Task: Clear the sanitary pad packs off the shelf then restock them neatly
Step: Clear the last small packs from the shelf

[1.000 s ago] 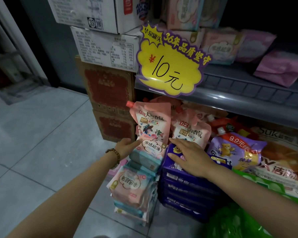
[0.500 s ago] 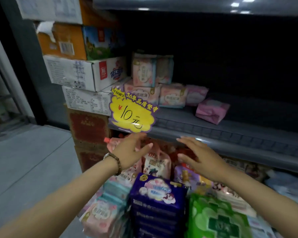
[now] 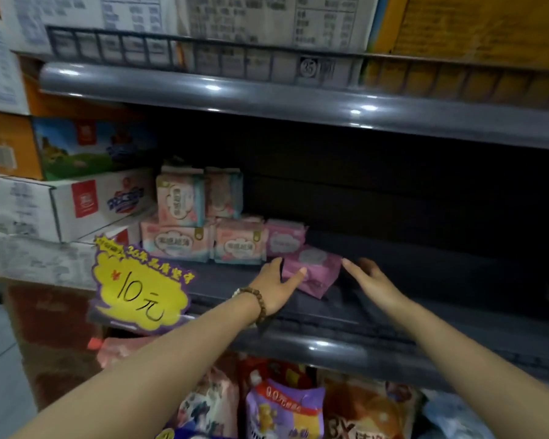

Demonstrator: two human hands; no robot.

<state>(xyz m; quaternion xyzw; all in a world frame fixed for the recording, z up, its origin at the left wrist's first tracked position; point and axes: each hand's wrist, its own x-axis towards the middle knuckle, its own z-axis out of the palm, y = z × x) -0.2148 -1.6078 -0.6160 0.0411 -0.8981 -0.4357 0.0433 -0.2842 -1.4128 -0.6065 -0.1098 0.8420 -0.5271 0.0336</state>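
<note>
A loose purple pad pack (image 3: 317, 269) lies tilted on the dark grey shelf (image 3: 425, 315). My left hand (image 3: 274, 285), with a bead bracelet on its wrist, touches the pack's left side with straight fingers. My right hand (image 3: 370, 280) is spread open just right of the pack, close to its edge. Behind, another purple pack (image 3: 286, 237) stands beside two pink packs (image 3: 176, 240) (image 3: 240, 243). Two more pink packs (image 3: 179, 196) (image 3: 224, 193) are stacked on top of those.
A yellow price sign (image 3: 143, 289) hangs off the shelf's front left. Cardboard boxes (image 3: 76, 204) are stacked left of the shelf. An upper shelf rail (image 3: 267, 99) carries boxes overhead. Refill pouches and bags (image 3: 282, 407) fill the level below. The shelf's right part is dark.
Both hands rose from the goods below and reached onto the shelf, either side of the purple pack. The view tilted upward.
</note>
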